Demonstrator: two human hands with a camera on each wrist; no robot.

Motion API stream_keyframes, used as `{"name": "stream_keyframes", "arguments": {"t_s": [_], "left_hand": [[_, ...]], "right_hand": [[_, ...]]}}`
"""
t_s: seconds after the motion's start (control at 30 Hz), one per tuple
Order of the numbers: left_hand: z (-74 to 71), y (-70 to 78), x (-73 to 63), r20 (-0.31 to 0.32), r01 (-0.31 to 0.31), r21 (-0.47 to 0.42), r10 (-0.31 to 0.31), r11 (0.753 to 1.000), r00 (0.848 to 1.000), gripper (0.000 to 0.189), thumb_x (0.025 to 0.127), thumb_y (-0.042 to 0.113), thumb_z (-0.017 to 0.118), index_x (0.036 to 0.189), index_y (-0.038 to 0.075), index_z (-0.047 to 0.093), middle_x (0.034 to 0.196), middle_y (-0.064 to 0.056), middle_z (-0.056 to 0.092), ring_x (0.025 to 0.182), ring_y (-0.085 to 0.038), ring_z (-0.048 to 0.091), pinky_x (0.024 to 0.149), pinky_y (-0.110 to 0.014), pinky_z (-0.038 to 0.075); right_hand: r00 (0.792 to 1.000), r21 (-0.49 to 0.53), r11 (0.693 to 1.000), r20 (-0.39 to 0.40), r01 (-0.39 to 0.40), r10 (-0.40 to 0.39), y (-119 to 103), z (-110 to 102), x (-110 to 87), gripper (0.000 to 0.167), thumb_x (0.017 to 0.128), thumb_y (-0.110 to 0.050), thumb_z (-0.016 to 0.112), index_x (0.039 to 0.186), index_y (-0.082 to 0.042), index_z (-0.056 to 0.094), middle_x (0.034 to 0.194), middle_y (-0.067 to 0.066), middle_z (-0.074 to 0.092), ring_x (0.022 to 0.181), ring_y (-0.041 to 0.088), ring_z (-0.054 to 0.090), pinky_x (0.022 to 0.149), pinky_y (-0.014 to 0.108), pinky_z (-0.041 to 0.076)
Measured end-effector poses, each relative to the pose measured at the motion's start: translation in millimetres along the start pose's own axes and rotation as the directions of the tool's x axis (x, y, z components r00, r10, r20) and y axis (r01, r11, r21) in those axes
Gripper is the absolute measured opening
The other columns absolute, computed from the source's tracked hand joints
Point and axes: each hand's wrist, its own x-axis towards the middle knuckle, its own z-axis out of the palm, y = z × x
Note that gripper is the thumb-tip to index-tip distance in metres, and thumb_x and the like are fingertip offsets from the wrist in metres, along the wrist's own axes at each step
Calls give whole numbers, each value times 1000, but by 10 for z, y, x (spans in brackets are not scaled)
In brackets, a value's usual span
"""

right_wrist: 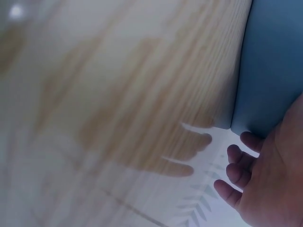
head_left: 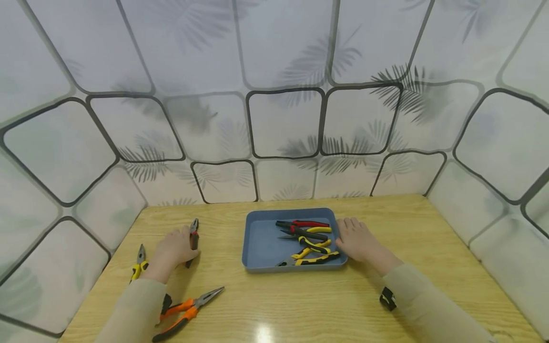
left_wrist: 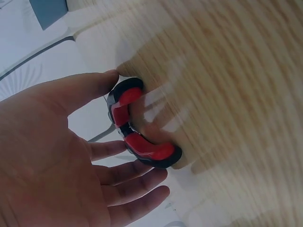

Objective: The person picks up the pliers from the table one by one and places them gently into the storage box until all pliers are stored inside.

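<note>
My left hand (head_left: 172, 248) holds red-and-black pliers (head_left: 195, 239) on the left part of the table. In the left wrist view, the thumb meets one handle while the fingers lie along the other red handle (left_wrist: 150, 148). A blue tray (head_left: 261, 244) stands in the middle, with several pliers on its right side, among them red-handled pliers (head_left: 310, 223) and yellow-and-black pliers (head_left: 319, 258). At the tray's right wall, my right hand (head_left: 357, 239) rests with relaxed fingers. The right wrist view shows its fingertips beside the blue wall (right_wrist: 267, 71).
Orange-and-black long-nose pliers (head_left: 190, 312) lie near the front left, partly behind the left sleeve. Yellow-handled pliers (head_left: 140, 262) are at the far left, also partly covered. A patterned wall covering (head_left: 283, 178) encloses the wooden table (head_left: 296, 305) at the back and sides.
</note>
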Motion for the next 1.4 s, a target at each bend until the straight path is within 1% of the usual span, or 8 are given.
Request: {"name": "stream_keyframes", "arguments": {"t_s": [0.07, 0.23, 0.6, 0.73, 0.9, 1.13, 1.27, 1.4], "left_hand": [[-3, 1, 7, 8, -1, -19, 2, 1000, 1000, 83, 95, 33, 77, 148, -18, 36, 128, -44, 56, 113, -58, 61, 89, -62, 56], [-11, 7, 25, 4, -11, -53, 11, 999, 1000, 81, 95, 29, 77, 146, -18, 37, 128, -45, 55, 115, -59, 60, 93, -63, 55], [-23, -23, 53, 18, -12, -76, 14, 997, 1000, 83, 93, 24, 80, 146, -20, 34, 130, -47, 52, 115, -62, 60, 92, -63, 56], [-31, -44, 71, 12, -23, -75, 24, 997, 1000, 80, 91, 23, 82, 141, -20, 37, 125, -46, 55, 111, -60, 62, 91, -62, 56], [-43, -54, 59, 12, -20, -86, 21, 996, 1000, 73, 86, 23, 86, 130, -18, 44, 116, -41, 60, 103, -54, 65, 88, -60, 56], [-51, -39, 34, 26, -8, -84, 10, 996, 1000, 65, 82, 26, 88, 117, -15, 52, 110, -36, 62, 99, -48, 65, 87, -58, 57], [-44, -46, 18, 42, -37, -57, 40, 998, 998, 73, 81, 27, 87, 125, -18, 50, 116, -41, 59, 106, -57, 62, 91, -63, 55], [-5, -69, 43, 53, -68, -37, 70, 997, 996, 75, 80, 25, 87, 128, -17, 49, 116, -41, 57, 104, -58, 61, 88, -63, 55]], "right_hand": [[1000, 0, 1000, 5, -6, 6, -4, -4, 0, 56, 101, -24, 51, 144, 12, 45, 134, 34, 55, 129, 51, 52, 108, 67, 43], [1000, 13, 1000, 19, -22, 22, -10, -17, 6, 57, 102, -25, 51, 146, 11, 45, 137, 33, 55, 132, 51, 51, 111, 68, 41], [1000, 20, 1000, 26, -14, 14, -37, -64, 3, 55, 102, -23, 52, 146, 11, 46, 137, 33, 55, 131, 51, 51, 110, 68, 42], [1000, 13, 1000, 26, -14, 14, -43, -75, 10, 56, 103, -23, 52, 146, 11, 45, 137, 33, 55, 131, 51, 52, 110, 68, 42], [998, 28, 999, 57, -27, 25, -44, -84, 8, 57, 104, -24, 51, 148, 12, 44, 141, 35, 53, 134, 52, 49, 113, 69, 40], [1000, 38, 999, 26, -14, 13, -28, -60, -6, 58, 102, -23, 52, 147, 13, 44, 138, 34, 54, 131, 51, 51, 110, 68, 42], [999, 38, 999, 36, -22, 21, -28, -60, -5, 57, 103, -23, 52, 147, 11, 45, 138, 33, 55, 130, 49, 51, 109, 67, 42], [1000, 25, 1000, 15, -11, 11, -16, -40, -10, 55, 102, -22, 51, 145, 12, 46, 135, 33, 56, 127, 49, 53, 106, 66, 45]]}}
